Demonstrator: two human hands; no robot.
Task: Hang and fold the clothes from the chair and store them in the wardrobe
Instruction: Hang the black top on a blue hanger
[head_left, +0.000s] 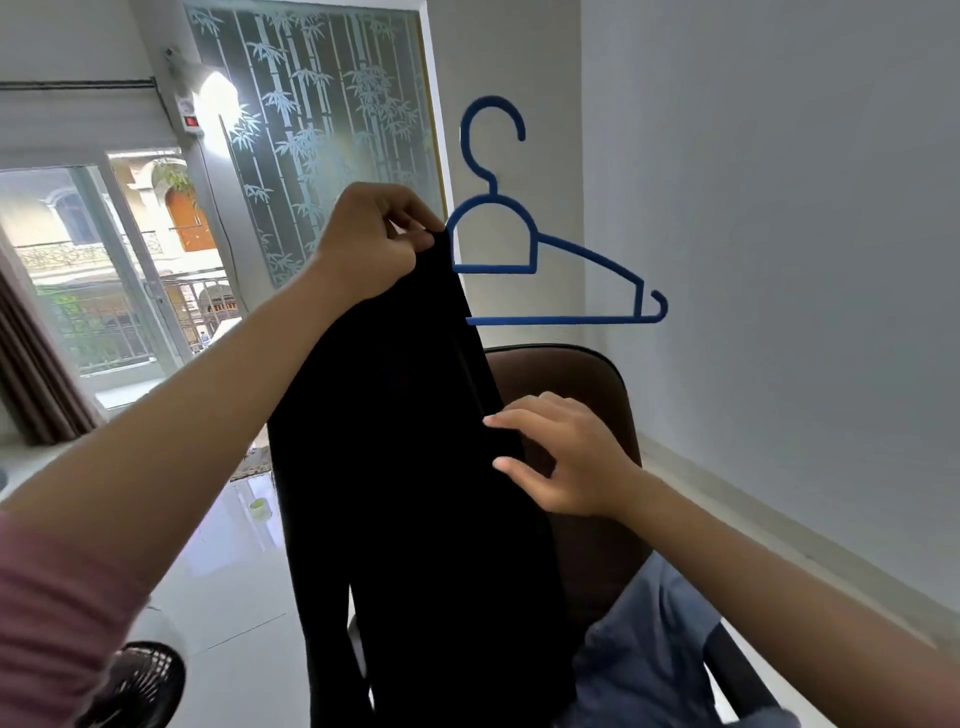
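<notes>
One black garment (415, 467) hangs in the middle of the view, its long axis running top to bottom, leaning slightly so the upper end sits right of the lower. It splits into two strips near the bottom, which suggests trousers, though the dark cloth shows little detail. Its top is draped over one blue plastic hanger (524, 249), which is held upright with the hook pointing up and curling to the right; the bottom bar runs roughly level and the right shoulder end sticks out clear of the cloth.

The left hand (374, 239) is closed in a pinch around the top of the garment, at the hanger's left side, holding both up. The right hand (566, 457) is loosely open, fingers spread, its fingertips touching the garment's right edge lower down; it grips nothing.

Behind the garment stands one brown chair (587, 395), with one pale blue piece of clothing (644, 654) lying on its seat. One small black fan (145, 680) sits on the floor at lower left. No readable writing shows anywhere.
</notes>
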